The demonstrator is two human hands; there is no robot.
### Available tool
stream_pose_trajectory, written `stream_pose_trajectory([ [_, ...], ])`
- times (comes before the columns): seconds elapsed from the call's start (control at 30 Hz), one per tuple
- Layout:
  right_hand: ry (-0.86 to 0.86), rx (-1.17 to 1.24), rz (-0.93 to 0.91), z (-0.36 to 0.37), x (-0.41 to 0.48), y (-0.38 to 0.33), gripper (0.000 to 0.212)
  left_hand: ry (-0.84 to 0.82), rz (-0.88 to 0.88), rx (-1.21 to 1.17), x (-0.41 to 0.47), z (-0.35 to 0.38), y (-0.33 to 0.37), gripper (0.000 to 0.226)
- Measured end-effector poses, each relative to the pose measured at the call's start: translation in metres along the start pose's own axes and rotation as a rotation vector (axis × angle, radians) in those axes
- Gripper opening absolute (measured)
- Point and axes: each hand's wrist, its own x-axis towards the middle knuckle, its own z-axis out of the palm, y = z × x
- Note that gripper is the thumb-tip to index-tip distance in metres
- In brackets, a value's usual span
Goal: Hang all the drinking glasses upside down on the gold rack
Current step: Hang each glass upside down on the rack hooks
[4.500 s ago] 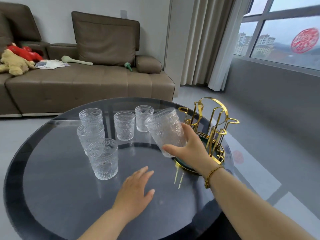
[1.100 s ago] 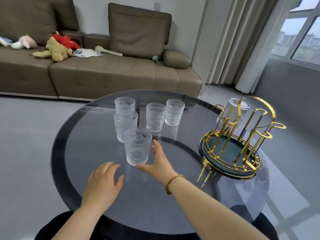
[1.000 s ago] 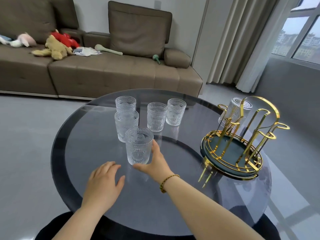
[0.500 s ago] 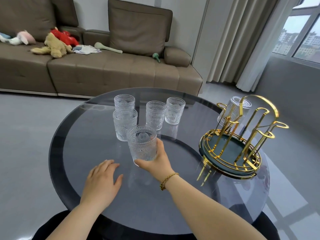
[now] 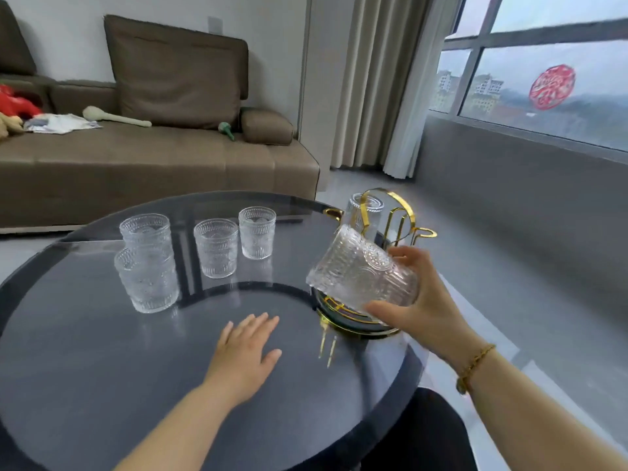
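Note:
My right hand [image 5: 421,300] grips a clear embossed drinking glass [image 5: 360,273], tilted on its side in the air just in front of the gold rack [image 5: 401,212]. One glass [image 5: 368,212] hangs upside down on a far prong of that rack. Several more glasses stand upright on the table: a near left one [image 5: 147,280], one right behind it [image 5: 144,229], a middle one [image 5: 215,248] and a far one [image 5: 257,232]. My left hand [image 5: 246,355] lies flat on the tabletop, fingers spread, holding nothing.
The round dark glass table [image 5: 102,368] carries everything; the rack stands near its right edge. A brown sofa [image 5: 153,158] with toys and papers lies behind. Curtains and a large window [image 5: 543,76] fill the right side above grey floor.
My right hand took hold of the nearest glass, lifted it off the table and carried it right to the rack, tipping it over. The camera view swung right. My left hand stayed flat.

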Motion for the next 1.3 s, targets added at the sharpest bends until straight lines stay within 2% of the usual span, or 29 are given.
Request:
stream_pose_trajectory([
  [0.27, 0.151, -0.127, -0.001, -0.118, 0.008, -0.022, 0.057, -0.021, 0.116, -0.015, 0.055, 0.013, 0.043, 0.057],
  [0.47, 0.208, -0.223, 0.042, -0.160, 0.056, -0.010, 0.058, -0.047, 0.189, 0.007, 0.071, 0.024, 0.055, 0.058],
  [0.57, 0.256, -0.406, -0.009, -0.163, 0.079, -0.003, 0.061, -0.030, 0.206, -0.002, 0.069, 0.026, 0.058, 0.107],
  [0.63, 0.267, -0.463, -0.031, -0.161, 0.093, -0.004, 0.062, -0.029, 0.203, 0.000, 0.065, 0.029, 0.058, 0.116],
  [0.77, 0.208, -0.546, 0.011, -0.155, 0.125, -0.005, 0.064, -0.046, 0.190, 0.022, 0.063, 0.031, 0.061, 0.114],
  [0.97, -0.006, -0.643, 0.072, -0.144, 0.158, 0.008, 0.074, -0.052, 0.198, 0.025, 0.064, 0.031, 0.062, 0.109],
  [1.13, -0.082, -0.626, 0.134, -0.129, 0.172, 0.016, 0.084, -0.055, 0.189, 0.029, 0.066, 0.031, 0.059, 0.104],
  [1.3, -0.143, -0.660, 0.183, -0.117, 0.180, 0.021, 0.081, -0.057, 0.196, 0.001, 0.066, 0.035, 0.059, 0.101],
])
